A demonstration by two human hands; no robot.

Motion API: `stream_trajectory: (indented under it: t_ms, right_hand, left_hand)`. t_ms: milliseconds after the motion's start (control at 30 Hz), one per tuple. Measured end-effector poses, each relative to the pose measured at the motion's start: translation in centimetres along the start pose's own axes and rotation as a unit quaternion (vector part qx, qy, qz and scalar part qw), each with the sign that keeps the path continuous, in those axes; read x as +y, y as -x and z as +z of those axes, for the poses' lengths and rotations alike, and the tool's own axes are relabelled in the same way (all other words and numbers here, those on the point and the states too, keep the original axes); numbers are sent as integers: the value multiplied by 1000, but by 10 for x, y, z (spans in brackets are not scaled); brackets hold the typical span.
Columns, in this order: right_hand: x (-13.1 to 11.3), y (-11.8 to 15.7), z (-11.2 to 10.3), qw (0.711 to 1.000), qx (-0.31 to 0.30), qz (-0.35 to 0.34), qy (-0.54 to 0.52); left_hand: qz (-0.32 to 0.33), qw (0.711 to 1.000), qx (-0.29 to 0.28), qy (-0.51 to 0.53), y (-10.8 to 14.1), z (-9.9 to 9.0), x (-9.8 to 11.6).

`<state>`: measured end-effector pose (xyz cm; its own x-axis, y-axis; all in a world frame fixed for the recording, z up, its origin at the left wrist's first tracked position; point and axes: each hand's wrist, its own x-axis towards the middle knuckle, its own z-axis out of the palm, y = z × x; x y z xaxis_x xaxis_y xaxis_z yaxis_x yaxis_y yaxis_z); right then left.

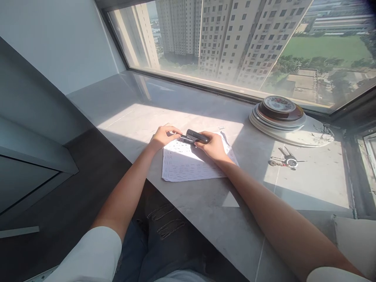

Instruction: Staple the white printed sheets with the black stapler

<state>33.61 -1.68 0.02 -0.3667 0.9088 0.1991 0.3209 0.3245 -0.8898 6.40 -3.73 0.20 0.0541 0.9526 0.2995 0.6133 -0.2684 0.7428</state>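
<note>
A black stapler (pixel 197 136) is held over the papers with its top cover raised from the lower part. My right hand (pixel 214 145) is closed around its back end. At the front end, the thumb and forefinger of my left hand (pixel 165 137) pinch the tip of the lower part; whether a small piece is also between them I cannot tell. Beneath both hands lie white sheets of paper (pixel 192 168) with rows of dark marks, their upper part partly hidden by the hands and stapler.
Stacked plates (pixel 277 113) stand at the right by the window (pixel 223 43). Nearer me is a small propeller-plane model (pixel 286 159). The grey stone ledge (pixel 188 196) has its front edge just before my legs. A white cushion-like object (pixel 357 239) is at lower right.
</note>
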Motion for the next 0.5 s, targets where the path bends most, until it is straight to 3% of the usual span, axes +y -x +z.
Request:
stream_trajectory:
  t_ms: [133,367,500]
  right_hand:
    - [1,0,0,1000,4,-5,-10]
    - [0,0,0,1000,4,-1,-14]
    - [0,0,0,1000,4,-2,-12]
  left_hand:
    - [-1,1000,18,5,0,1,-1]
    - [30,989,133,56,-5,-2,2]
    - [28,985,155,70,-7,-3,-3]
